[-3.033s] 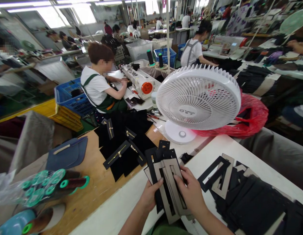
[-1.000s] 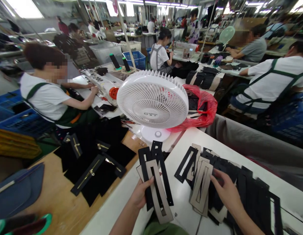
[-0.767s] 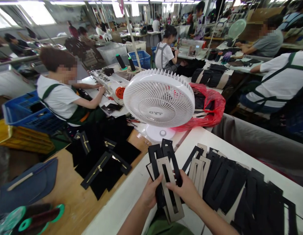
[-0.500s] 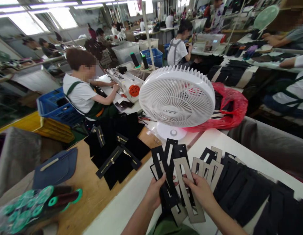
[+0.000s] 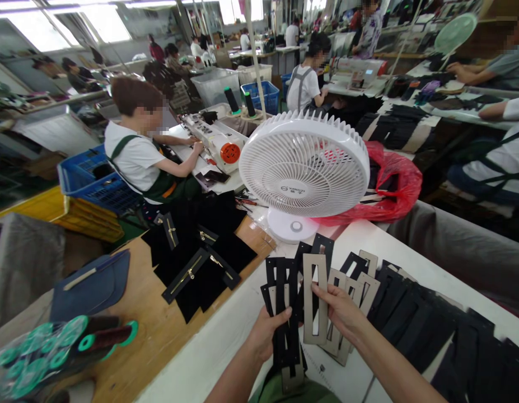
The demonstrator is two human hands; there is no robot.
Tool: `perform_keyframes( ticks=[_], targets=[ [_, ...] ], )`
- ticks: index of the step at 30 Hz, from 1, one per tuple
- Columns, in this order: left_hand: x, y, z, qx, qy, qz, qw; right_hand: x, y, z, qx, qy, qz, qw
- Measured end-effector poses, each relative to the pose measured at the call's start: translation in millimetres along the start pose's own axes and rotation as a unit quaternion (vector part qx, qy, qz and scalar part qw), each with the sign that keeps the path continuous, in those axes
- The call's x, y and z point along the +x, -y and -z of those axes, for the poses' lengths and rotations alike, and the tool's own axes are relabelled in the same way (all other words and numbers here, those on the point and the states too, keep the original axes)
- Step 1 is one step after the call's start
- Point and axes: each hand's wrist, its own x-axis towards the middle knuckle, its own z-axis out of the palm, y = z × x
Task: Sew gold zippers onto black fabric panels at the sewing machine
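Note:
Several slotted strips, black on one face and beige on the other, are fanned out in my hands above the white tabletop. My left hand (image 5: pixel 268 330) is closed round a bundle of black slotted strips (image 5: pixel 286 291), thumb pressed on top. Between the thumb and fingers of my right hand (image 5: pixel 341 307) is a beige slotted strip (image 5: pixel 309 324), upright, with more strips behind it. Just right of that hand lie loose slotted strips (image 5: pixel 370 288) and a long overlapping row of black strips (image 5: pixel 414 313).
A white fan (image 5: pixel 303 168) stands just ahead, beside a red plastic bag (image 5: pixel 404 187). Black pieces with zippers (image 5: pixel 187 274) lie on the wooden table (image 5: pixel 158 341) at left, near green-ended thread spools (image 5: pixel 61 347). A co-worker (image 5: pixel 137 151) sits at a sewing machine (image 5: pixel 219 143).
My hands have moved apart slightly. The beige strip in my right hand has risen and turned more upright, and the left bundle has straightened.

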Motion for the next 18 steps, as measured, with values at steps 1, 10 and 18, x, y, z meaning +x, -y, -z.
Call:
perform_keyframes(
  ticks=[1,10,18],
  targets=[
    [0.5,1.3,1.0,0.0,-0.009,-0.004,1.0,-0.6,-1.7,0.6,0.002,0.0,-0.004,1.0],
    [1.6,10.8,-7.9,-0.024,-0.05,0.017,0.998,5.8,-26.2,0.5,-0.002,-0.048,-0.011,0.999],
    [0.5,15.9,1.9,-0.014,-0.05,-0.056,0.997,3.1,-29.7,12.1,0.022,-0.067,-0.006,0.997]
  ],
)
